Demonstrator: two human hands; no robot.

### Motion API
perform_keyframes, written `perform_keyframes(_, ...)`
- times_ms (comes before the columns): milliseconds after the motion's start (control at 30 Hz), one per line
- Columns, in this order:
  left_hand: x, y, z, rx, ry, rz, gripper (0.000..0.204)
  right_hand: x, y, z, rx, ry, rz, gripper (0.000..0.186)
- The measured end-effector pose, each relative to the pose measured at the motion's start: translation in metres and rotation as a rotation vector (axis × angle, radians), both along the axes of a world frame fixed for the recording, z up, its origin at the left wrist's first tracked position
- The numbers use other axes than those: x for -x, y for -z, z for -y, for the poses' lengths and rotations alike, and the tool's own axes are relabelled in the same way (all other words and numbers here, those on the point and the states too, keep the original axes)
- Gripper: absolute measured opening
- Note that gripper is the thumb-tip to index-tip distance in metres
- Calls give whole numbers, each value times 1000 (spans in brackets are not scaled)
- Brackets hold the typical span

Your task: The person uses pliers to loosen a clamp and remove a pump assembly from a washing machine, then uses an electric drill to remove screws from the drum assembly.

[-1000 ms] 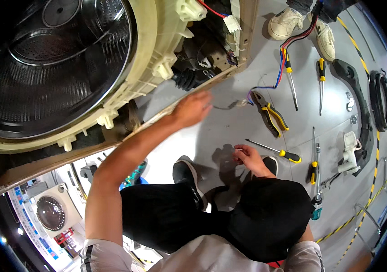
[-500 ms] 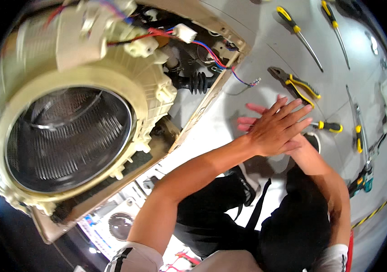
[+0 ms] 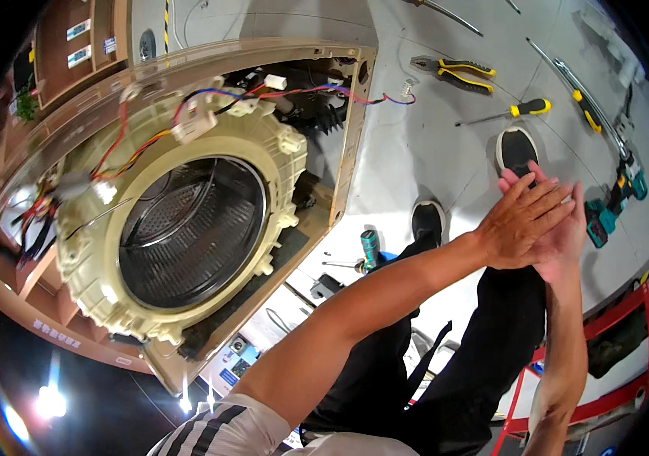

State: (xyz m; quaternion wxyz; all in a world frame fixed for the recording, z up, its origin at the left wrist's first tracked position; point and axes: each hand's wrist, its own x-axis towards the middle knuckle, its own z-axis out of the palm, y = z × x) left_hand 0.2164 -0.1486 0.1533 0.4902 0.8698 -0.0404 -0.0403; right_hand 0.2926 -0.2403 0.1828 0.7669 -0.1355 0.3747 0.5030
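Lays left hand (image 3: 520,226) across right hand (image 3: 566,239), palm toward palm, with left fingers straight and close together. Shows right fingertips past the left hand's edge, stretched out rather than curled. Cannot see between the palms. Holds both hands together above the right thigh, just beside a pale-soled black shoe (image 3: 518,148) in this view.

Has a partly dismantled washing machine (image 3: 348,152) at left, well apart from the hands. Inside the beige cabinet, shows a cream plastic tub (image 3: 93,251) around a ribbed steel drum (image 3: 195,235), open toward the camera. Trails a wiring harness (image 3: 309,90) with red and blue strands past a white connector (image 3: 276,82), over the cabinet edge, to a small end connector (image 3: 406,88) out over the grey floor (image 3: 423,159). Below the harness, shows a black rubber bellows (image 3: 330,120).

Near that end connector, shows pliers (image 3: 443,68) lying with yellow-and-black handles slightly parted. Between pliers and shoe, shows a screwdriver (image 3: 522,109) with blade pointing left. Farther right, shows a second screwdriver (image 3: 587,112) just beside the long shaft of a teal-and-black cordless driver (image 3: 620,190). Near the left shoe (image 3: 427,220), shows another teal tool (image 3: 370,247). At lower right, shows a red metal frame (image 3: 617,310) around a dark object, too unclear to name.
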Motion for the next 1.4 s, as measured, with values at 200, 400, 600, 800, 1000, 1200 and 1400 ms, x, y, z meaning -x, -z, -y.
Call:
perform_keyframes(200,51,-49,-12,-106,-106,-644,58,40,-104,42,226,380,167,73)
perform_keyframes(400,93,-153,-4,1012,-887,-1255,84,125,-148,-5,669,-226,1006,67)
perform_keyframes(600,43,-276,-11,1307,-410,-1064,76,193,-85,79,898,-406,521,47)
perform_keyframes(800,54,-278,57,553,-44,-480,64,281,-121,102,492,192,312,61)
perform_keyframes(1000,146,-229,61,-132,101,-552,64,195,-226,85,266,276,-56,79)
perform_keyframes(1200,161,-233,69,694,-861,-1548,81,141,-303,66,625,-223,599,70)
perform_keyframes(1400,89,-339,87,1438,-471,-1141,65,226,-178,163,743,-437,481,58)
